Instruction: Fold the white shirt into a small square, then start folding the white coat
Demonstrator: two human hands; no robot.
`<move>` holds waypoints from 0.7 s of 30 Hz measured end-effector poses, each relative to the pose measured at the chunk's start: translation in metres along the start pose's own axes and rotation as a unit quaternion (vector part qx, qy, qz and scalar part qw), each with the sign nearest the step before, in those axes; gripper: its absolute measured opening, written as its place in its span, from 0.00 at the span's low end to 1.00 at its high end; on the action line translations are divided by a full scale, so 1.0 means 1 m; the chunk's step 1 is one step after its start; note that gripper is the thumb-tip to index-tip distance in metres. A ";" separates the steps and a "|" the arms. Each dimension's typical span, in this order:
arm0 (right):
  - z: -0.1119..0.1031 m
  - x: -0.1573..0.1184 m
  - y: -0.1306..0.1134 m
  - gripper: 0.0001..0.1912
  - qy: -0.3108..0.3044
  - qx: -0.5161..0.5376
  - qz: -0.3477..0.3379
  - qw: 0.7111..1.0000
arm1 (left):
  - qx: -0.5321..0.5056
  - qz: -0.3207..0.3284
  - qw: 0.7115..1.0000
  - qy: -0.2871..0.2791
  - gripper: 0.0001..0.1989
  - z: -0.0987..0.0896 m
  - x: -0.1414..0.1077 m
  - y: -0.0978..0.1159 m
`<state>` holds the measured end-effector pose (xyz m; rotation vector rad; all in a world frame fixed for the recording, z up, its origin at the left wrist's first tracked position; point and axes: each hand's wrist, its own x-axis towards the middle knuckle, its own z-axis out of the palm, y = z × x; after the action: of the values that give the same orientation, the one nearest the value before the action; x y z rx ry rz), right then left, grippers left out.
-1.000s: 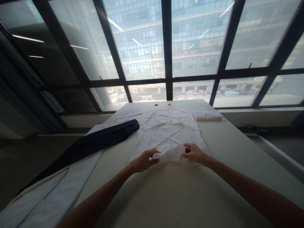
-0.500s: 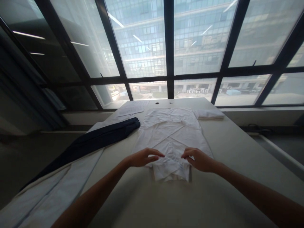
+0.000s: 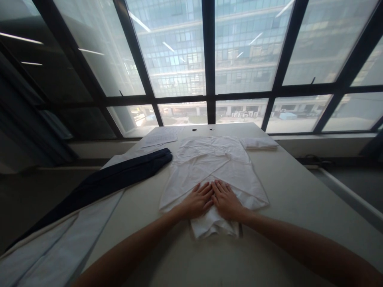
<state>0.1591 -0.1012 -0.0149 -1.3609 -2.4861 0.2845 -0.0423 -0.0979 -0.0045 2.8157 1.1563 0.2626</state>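
A white garment [image 3: 209, 159] lies spread out on the pale table [image 3: 284, 191], its narrower end toward me and its surface creased. My left hand [image 3: 197, 201] rests palm down on the lower middle of the cloth, fingers extended. Beside it my right hand [image 3: 226, 200] lies flat too, the fingertips of the two hands meeting near the garment's centre. Neither hand grips the fabric. Part of the cloth under both palms is hidden.
Dark blue folded cloth [image 3: 119, 173] lies along the table's left side, over white fabric [image 3: 68, 243]. Papers [image 3: 158, 137] sit at the back left, a folded white cloth [image 3: 259, 143] at the back right. Windows stand behind the table.
Both hands have moved inward from the garment's sides and come down flat, side by side, on its middle. The view has shifted slightly.
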 end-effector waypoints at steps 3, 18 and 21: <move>-0.004 -0.011 -0.001 0.33 -0.001 0.000 0.000 1.000 | -0.006 0.005 1.000 0.003 0.32 0.000 -0.002 0.010; 0.001 -0.012 0.003 0.30 0.016 0.007 0.000 1.000 | -0.058 -0.015 0.998 -0.008 0.30 -0.010 -0.001 0.017; 0.000 -0.012 0.003 0.31 0.014 0.007 0.000 1.000 | -0.057 -0.014 0.998 -0.009 0.30 -0.010 0.000 0.017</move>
<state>0.1673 -0.1097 -0.0176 -1.3501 -2.4564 0.2803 -0.0327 -0.1100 0.0079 2.6951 1.1390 0.2908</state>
